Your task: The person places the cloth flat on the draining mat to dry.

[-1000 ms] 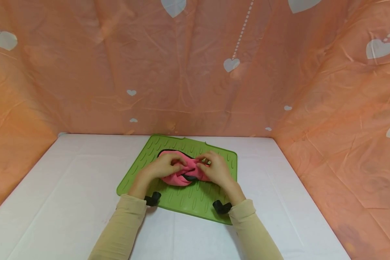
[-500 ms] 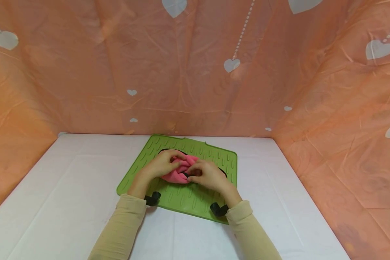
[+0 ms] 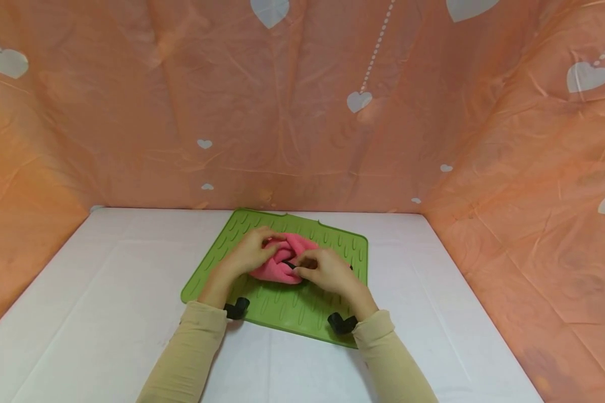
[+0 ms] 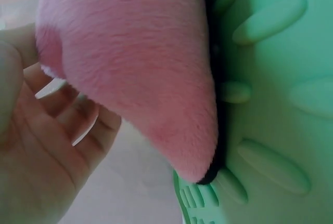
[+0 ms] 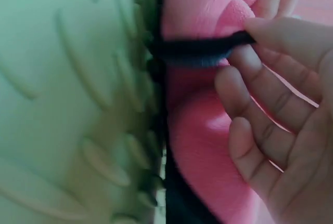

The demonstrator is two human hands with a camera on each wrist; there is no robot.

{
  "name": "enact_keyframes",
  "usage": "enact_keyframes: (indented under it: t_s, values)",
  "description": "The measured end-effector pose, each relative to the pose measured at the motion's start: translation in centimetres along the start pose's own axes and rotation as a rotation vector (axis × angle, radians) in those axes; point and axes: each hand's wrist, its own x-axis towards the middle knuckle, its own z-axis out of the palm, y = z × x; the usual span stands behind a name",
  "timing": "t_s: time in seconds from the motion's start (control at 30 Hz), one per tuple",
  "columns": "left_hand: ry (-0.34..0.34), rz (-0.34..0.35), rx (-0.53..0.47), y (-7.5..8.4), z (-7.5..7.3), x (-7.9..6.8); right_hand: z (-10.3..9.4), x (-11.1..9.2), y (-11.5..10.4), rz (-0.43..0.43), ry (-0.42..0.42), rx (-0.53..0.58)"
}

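A folded pink plush piece (image 3: 280, 272) with black edging and a black strap (image 5: 200, 50) lies on a green ridged mat (image 3: 287, 310). Its exact kind is unclear. My left hand (image 3: 249, 252) pinches the pink plush on its left side, other fingers loosely bent in the left wrist view. From the right, my right hand (image 3: 330, 274) pinches the black strap between thumb and index finger. The strap stands drawn across the pink folds in the right wrist view. Part of the plush is hidden beneath both hands.
The mat rests on a white-covered table (image 3: 106, 313). An orange curtain (image 3: 282, 129) with white hearts hangs behind and at both sides. Black wrist mounts (image 3: 340, 323) sit at the inner wrists, above the mat.
The right hand has moved left and nearer from the plush's right part to the black strap at its middle. The pink folds have shifted; the left hand stays nearly in place.
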Motion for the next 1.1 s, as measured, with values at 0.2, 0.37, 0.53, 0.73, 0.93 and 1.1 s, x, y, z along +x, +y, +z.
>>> enact_keyframes:
  t_s: [0.2,0.37,0.53,0.73,0.93,1.1]
  values:
    - [0.111,0.014,-0.052,0.2,-0.4,0.1,-1.5,-0.5,-0.2,-0.005,-0.028,0.137]
    - [0.144,0.003,-0.041,0.1,-0.5,0.1,-1.9,-0.8,0.0,-0.04,-0.187,0.22]
    - [0.107,0.019,0.024,-0.2,-0.3,0.1,-0.9,-0.4,0.6,-0.065,-0.35,0.189]
    - [0.033,0.001,0.104,-0.4,-0.2,-0.1,-0.2,-0.2,0.7,-0.043,-0.356,0.157]
    - [0.017,-0.014,0.101,-0.1,-0.4,-0.1,-1.0,-0.5,0.9,-0.023,-0.176,0.206]
    - [0.013,-0.006,0.097,0.3,-0.4,-0.2,-1.0,-0.1,1.8,0.002,0.119,0.164]
